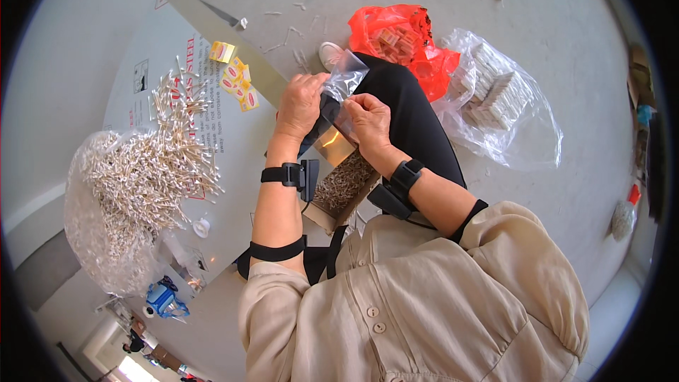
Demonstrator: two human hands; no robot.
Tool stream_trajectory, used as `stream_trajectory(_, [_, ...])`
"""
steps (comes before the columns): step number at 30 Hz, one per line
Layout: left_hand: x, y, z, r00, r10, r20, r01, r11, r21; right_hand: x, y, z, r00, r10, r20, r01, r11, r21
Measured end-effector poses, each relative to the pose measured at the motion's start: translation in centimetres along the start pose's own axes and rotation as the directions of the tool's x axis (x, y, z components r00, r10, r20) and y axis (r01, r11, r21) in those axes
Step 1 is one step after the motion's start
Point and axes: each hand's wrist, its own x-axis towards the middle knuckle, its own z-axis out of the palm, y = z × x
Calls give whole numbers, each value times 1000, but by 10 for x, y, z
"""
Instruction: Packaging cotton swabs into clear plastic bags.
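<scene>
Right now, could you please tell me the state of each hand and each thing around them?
Left hand: gripping the small clear plastic bag.
Right hand: pinching the same bag.
Small clear plastic bag: held up, crumpled.
Brown cardboard box: open, full of small pieces.
Red plastic bag: open on the floor.
Pile of white sticks: heaped loose.

Left hand [300, 105] and right hand [368, 122] pinch a clear bag [344, 78] above a box [341, 184] of pins; swab pile [145, 163] at left.
</scene>
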Motion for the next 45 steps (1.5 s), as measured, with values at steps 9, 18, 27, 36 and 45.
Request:
stream_trajectory(9, [-14,0,0,993,109,-54,-102,989,107,-10,-14,0,999,47,-28,-49,996,-79])
stream_trajectory(18, [-16,-7,-8,955,-297,-21,284,932,-227,-12,-8,0,997,43,68,-36,995,-94])
stream_trajectory(27, [-21,-9,-20,885,-450,116,465,861,-208,-27,32,-2,994,33,105,-9,974,-228])
stream_trajectory(36, [-47,-14,-25,965,-257,-42,260,962,87,-31,53,6,911,-307,274,400,818,-412])
stream_trajectory(45, [-49,4,-14,963,-201,-179,246,927,282,-20,44,-2,906,-274,321,422,592,-687])
